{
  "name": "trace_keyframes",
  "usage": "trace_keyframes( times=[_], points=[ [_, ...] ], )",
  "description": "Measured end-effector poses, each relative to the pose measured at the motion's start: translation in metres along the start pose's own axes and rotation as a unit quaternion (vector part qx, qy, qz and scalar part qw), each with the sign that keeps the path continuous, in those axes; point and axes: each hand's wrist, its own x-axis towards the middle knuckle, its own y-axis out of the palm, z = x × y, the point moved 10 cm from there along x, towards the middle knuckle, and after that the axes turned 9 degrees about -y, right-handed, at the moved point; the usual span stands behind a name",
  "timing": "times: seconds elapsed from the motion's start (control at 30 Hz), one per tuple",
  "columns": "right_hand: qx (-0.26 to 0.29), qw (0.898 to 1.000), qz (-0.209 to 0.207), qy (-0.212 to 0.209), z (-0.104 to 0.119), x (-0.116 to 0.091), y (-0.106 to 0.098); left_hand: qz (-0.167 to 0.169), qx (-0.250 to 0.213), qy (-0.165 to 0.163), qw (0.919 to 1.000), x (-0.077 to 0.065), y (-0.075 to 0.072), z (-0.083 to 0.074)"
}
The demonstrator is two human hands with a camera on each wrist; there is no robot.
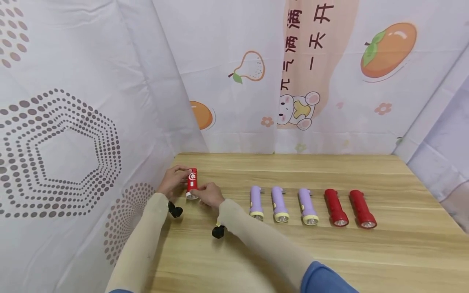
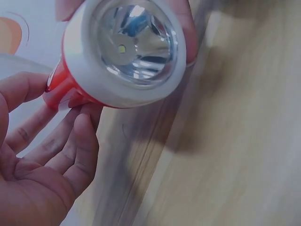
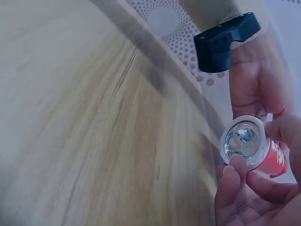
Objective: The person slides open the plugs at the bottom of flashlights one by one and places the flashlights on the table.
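Both hands are on a red flashlight with a white head ring, at the far left of the table. My left hand holds its red body between thumb and fingers near the tail end. With thumb and fingers, my right hand grips the head end, as the right wrist view also shows. The clear lens and silver reflector face the left wrist camera, inside the white ring. White markings show on the upper side of the body.
To the right lie three purple flashlights with yellow rims, then two dark red flashlights, in one row, heads toward me. A printed curtain hangs behind the wooden table and along its left side.
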Motion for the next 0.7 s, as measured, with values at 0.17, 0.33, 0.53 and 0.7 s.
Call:
trace_keyframes(
  times=[0.17,0.33,0.53,0.7],
  points=[
    [0.005,1.0,0.018,-0.001,0.002,-0.008,-0.004,0.002,-0.004,0.019,0.9998,-0.012,0.005,-0.004],
    [0.018,0.999,0.033,-0.022,0.006,-0.02,-0.011,0.0,-0.012,0.034,0.9993,-0.026,0.009,-0.008],
    [0.026,0.997,0.059,-0.046,0.011,-0.038,-0.02,0.015,-0.035,0.042,0.9984,-0.044,0.019,-0.011],
    [0.023,0.996,0.074,-0.046,0.01,-0.054,-0.033,0.038,-0.048,0.044,0.9971,-0.057,0.032,-0.015]
  ],
)
